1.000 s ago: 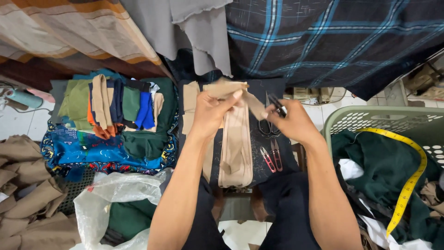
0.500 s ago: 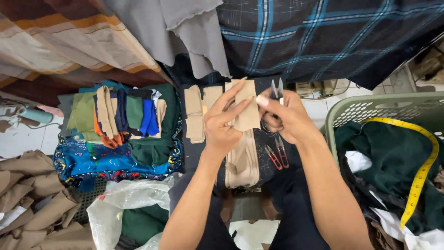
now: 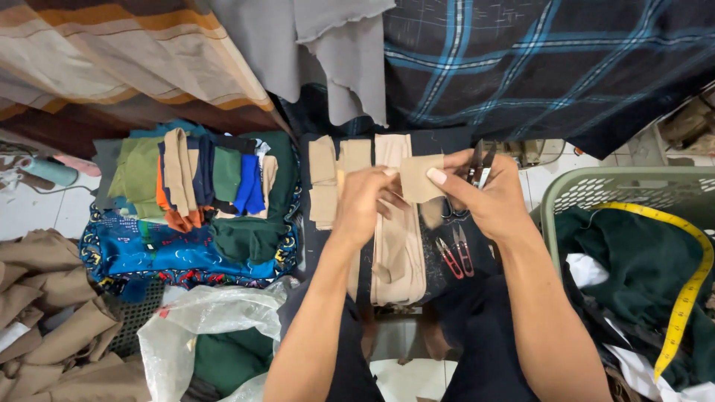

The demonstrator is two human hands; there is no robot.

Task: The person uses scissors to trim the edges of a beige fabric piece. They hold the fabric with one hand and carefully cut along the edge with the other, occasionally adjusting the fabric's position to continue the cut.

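Both hands are raised over a dark cloth [image 3: 439, 141] spread in front of me. My right hand [image 3: 488, 197] pinches a small beige fabric piece [image 3: 418, 177] with the thumb and also holds black scissors [image 3: 479, 164], blades pointing up. My left hand [image 3: 366, 205] touches the left edge of the same piece, fingers curled against it. Under the hands lies a long beige strip [image 3: 398, 257], with shorter beige pieces [image 3: 322, 182] laid beside it to the left. Red thread snips [image 3: 456, 253] lie on the dark cloth just below my right hand.
A stack of folded coloured fabrics [image 3: 194, 193] sits at left on a blue patterned cloth. Brown garments [image 3: 52, 313] and a clear plastic bag [image 3: 212, 316] lie lower left. A green basket [image 3: 596, 186] at right holds dark green cloth and a yellow tape measure [image 3: 681, 298]. Fabrics hang behind.
The hands have drawn a little toward me. The beige piece that the left hand held up is now pinched by the right thumb, with the left fingers curled at its edge.
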